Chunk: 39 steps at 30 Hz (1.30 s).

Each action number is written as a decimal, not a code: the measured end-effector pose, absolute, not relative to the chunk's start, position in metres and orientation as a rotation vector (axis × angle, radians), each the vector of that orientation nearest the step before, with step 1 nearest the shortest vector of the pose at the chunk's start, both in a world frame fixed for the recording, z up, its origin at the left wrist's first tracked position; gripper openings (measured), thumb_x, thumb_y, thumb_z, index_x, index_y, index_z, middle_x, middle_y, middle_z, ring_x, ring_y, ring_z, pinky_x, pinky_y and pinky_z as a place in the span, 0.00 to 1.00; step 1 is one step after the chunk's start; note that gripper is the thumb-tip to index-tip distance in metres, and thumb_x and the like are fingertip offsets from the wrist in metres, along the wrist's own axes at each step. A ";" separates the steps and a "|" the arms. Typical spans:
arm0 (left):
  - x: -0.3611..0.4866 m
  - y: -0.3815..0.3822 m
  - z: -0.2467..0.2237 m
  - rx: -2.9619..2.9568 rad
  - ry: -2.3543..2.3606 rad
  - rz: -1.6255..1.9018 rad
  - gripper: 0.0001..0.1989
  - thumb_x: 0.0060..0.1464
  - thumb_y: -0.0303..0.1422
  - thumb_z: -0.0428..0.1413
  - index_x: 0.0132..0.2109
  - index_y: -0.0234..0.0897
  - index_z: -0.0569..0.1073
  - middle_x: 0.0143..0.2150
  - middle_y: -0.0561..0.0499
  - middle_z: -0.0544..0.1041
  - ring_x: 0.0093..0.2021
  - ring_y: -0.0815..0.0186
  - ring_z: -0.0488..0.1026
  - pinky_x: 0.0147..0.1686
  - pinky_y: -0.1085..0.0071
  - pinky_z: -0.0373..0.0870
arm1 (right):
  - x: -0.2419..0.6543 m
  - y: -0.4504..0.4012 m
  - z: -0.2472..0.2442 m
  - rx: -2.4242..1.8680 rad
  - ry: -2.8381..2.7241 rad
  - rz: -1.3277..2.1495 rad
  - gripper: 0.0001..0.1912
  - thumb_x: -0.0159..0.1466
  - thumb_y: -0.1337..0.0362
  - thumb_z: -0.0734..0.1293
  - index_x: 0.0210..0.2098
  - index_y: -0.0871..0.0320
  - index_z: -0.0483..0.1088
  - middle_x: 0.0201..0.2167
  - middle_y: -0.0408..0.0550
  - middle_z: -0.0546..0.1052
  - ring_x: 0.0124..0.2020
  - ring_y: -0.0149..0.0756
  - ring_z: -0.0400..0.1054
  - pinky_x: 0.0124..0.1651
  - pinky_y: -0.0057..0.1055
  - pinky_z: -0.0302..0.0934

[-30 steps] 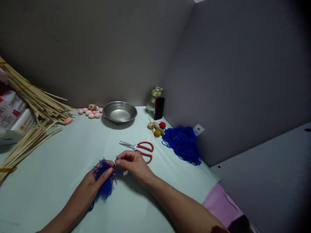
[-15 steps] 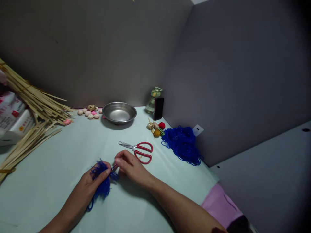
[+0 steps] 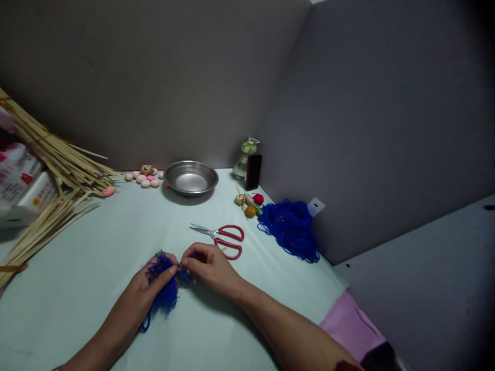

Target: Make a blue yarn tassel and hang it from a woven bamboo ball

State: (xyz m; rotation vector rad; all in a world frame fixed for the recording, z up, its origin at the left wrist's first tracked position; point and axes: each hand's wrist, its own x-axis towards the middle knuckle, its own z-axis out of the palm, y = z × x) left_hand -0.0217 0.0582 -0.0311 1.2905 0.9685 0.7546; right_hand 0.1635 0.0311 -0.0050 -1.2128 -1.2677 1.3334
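A frayed bunch of blue yarn (image 3: 166, 296) is pinched in my left hand (image 3: 145, 288), with the thumb across it and a loop hanging below. My right hand (image 3: 211, 265) touches its right side, thumb and fingertips pinched together on a strand at the left hand's fingertips. Blue tufts show beneath the right fingers. Red-handled scissors (image 3: 229, 233) lie just beyond my right hand, blades pointing left. A heap of blue yarn (image 3: 290, 229) rests farther right against the partition.
A metal bowl (image 3: 191, 178) stands at the back, with pale and pink oval pieces (image 3: 145, 183) beside it. A bottle (image 3: 240, 167), a phone (image 3: 253, 172) and small balls (image 3: 250, 210) are right of it. Straw strips (image 3: 65, 159) and white packages (image 3: 23, 180) are at left.
My right hand has shifted slightly, its fingertips now closer to my left fingertips. The gap with the dark strand between the hands has narrowed.
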 end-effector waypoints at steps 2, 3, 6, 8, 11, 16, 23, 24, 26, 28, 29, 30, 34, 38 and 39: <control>-0.022 0.058 -0.032 1.283 0.963 0.749 0.20 0.56 0.54 0.63 0.42 0.43 0.75 0.28 0.56 0.75 0.30 0.64 0.70 0.33 0.73 0.68 | 0.163 0.031 -0.005 -1.213 -1.250 1.329 0.08 0.59 0.60 0.71 0.32 0.59 0.74 0.26 0.41 0.72 0.26 0.29 0.61 0.31 0.28 0.56; -0.022 0.057 -0.032 1.273 0.960 0.747 0.20 0.56 0.54 0.63 0.42 0.43 0.75 0.28 0.56 0.75 0.30 0.65 0.70 0.32 0.73 0.67 | 0.163 0.031 -0.005 -1.217 -1.238 1.333 0.08 0.59 0.60 0.72 0.32 0.59 0.74 0.26 0.41 0.72 0.26 0.29 0.61 0.31 0.27 0.56; -0.023 0.056 -0.033 1.220 0.961 0.736 0.21 0.55 0.55 0.64 0.42 0.42 0.75 0.28 0.56 0.75 0.29 0.65 0.70 0.30 0.74 0.67 | 0.161 0.032 -0.003 -1.235 -1.191 1.359 0.10 0.56 0.59 0.73 0.31 0.59 0.74 0.25 0.40 0.72 0.26 0.28 0.61 0.31 0.27 0.55; -0.022 0.056 -0.033 1.184 0.967 0.721 0.22 0.54 0.55 0.65 0.42 0.42 0.75 0.28 0.56 0.75 0.28 0.65 0.70 0.29 0.74 0.67 | 0.160 0.032 -0.001 -1.232 -1.172 1.377 0.10 0.54 0.59 0.74 0.30 0.59 0.74 0.24 0.40 0.72 0.26 0.28 0.61 0.31 0.27 0.55; -0.022 0.057 -0.032 1.160 0.971 0.714 0.24 0.52 0.56 0.66 0.43 0.41 0.75 0.27 0.55 0.76 0.28 0.64 0.71 0.28 0.73 0.68 | 0.159 0.031 0.001 -1.217 -1.160 1.401 0.11 0.53 0.59 0.75 0.30 0.59 0.73 0.23 0.38 0.70 0.25 0.27 0.60 0.31 0.26 0.55; -0.022 0.057 -0.031 1.209 0.955 0.737 0.22 0.53 0.53 0.66 0.41 0.40 0.75 0.27 0.54 0.76 0.27 0.64 0.71 0.27 0.73 0.68 | 0.157 0.030 0.002 -1.250 -1.168 1.391 0.06 0.53 0.65 0.72 0.30 0.59 0.73 0.20 0.36 0.69 0.23 0.25 0.58 0.29 0.25 0.53; -0.023 0.056 -0.027 1.201 0.940 0.718 0.16 0.49 0.43 0.70 0.39 0.41 0.76 0.26 0.55 0.75 0.26 0.65 0.70 0.26 0.74 0.67 | 0.154 0.028 0.003 -1.295 -1.135 1.423 0.04 0.53 0.68 0.70 0.29 0.59 0.72 0.19 0.35 0.68 0.21 0.24 0.58 0.28 0.25 0.53; -0.023 0.055 -0.026 1.190 0.940 0.707 0.15 0.50 0.44 0.69 0.38 0.41 0.76 0.25 0.56 0.74 0.25 0.65 0.69 0.26 0.74 0.67 | 0.153 0.028 0.003 -1.306 -1.135 1.429 0.04 0.52 0.68 0.70 0.29 0.59 0.71 0.19 0.34 0.68 0.21 0.24 0.57 0.27 0.24 0.53; -0.023 0.054 -0.024 1.166 0.937 0.683 0.16 0.53 0.47 0.67 0.37 0.41 0.75 0.25 0.56 0.73 0.25 0.66 0.68 0.25 0.74 0.66 | 0.152 0.027 0.002 -1.317 -1.142 1.433 0.04 0.53 0.68 0.70 0.29 0.59 0.71 0.19 0.34 0.68 0.21 0.24 0.57 0.27 0.24 0.52; -0.023 0.054 -0.022 1.126 0.925 0.682 0.16 0.55 0.48 0.65 0.36 0.42 0.74 0.25 0.56 0.73 0.26 0.67 0.67 0.26 0.75 0.66 | 0.152 0.027 0.000 -1.321 -1.160 1.418 0.04 0.53 0.68 0.70 0.29 0.59 0.71 0.19 0.34 0.67 0.21 0.24 0.56 0.27 0.24 0.51; -0.023 0.053 -0.021 1.102 0.915 0.690 0.16 0.56 0.48 0.65 0.36 0.41 0.74 0.26 0.56 0.73 0.27 0.67 0.68 0.27 0.76 0.66 | 0.152 0.027 -0.001 -1.320 -1.169 1.408 0.04 0.53 0.68 0.70 0.29 0.59 0.71 0.19 0.34 0.67 0.21 0.24 0.56 0.27 0.24 0.51; -0.023 0.053 -0.021 1.074 0.903 0.702 0.15 0.57 0.47 0.65 0.37 0.41 0.74 0.27 0.56 0.73 0.28 0.67 0.68 0.28 0.76 0.67 | 0.153 0.026 -0.002 -1.316 -1.177 1.400 0.04 0.53 0.68 0.70 0.29 0.59 0.71 0.19 0.34 0.67 0.21 0.24 0.56 0.26 0.24 0.51; -0.025 0.055 -0.021 0.973 0.876 0.733 0.14 0.56 0.45 0.66 0.39 0.41 0.74 0.27 0.56 0.74 0.28 0.67 0.69 0.28 0.76 0.67 | 0.153 0.026 -0.003 -1.288 -1.181 1.402 0.04 0.52 0.68 0.70 0.28 0.58 0.70 0.19 0.34 0.67 0.22 0.25 0.57 0.27 0.25 0.51; -0.025 0.056 -0.020 0.932 0.885 0.721 0.16 0.53 0.45 0.68 0.38 0.41 0.74 0.25 0.57 0.75 0.26 0.68 0.69 0.26 0.77 0.66 | 0.153 0.026 -0.001 -1.301 -1.140 1.444 0.05 0.52 0.69 0.70 0.27 0.58 0.69 0.19 0.34 0.67 0.21 0.25 0.57 0.27 0.25 0.52; -0.025 0.056 -0.018 0.924 0.898 0.718 0.17 0.52 0.45 0.69 0.38 0.41 0.74 0.25 0.57 0.74 0.25 0.68 0.68 0.25 0.77 0.66 | 0.152 0.026 0.000 -1.311 -1.129 1.448 0.05 0.52 0.69 0.71 0.27 0.58 0.69 0.19 0.34 0.67 0.22 0.25 0.58 0.28 0.25 0.52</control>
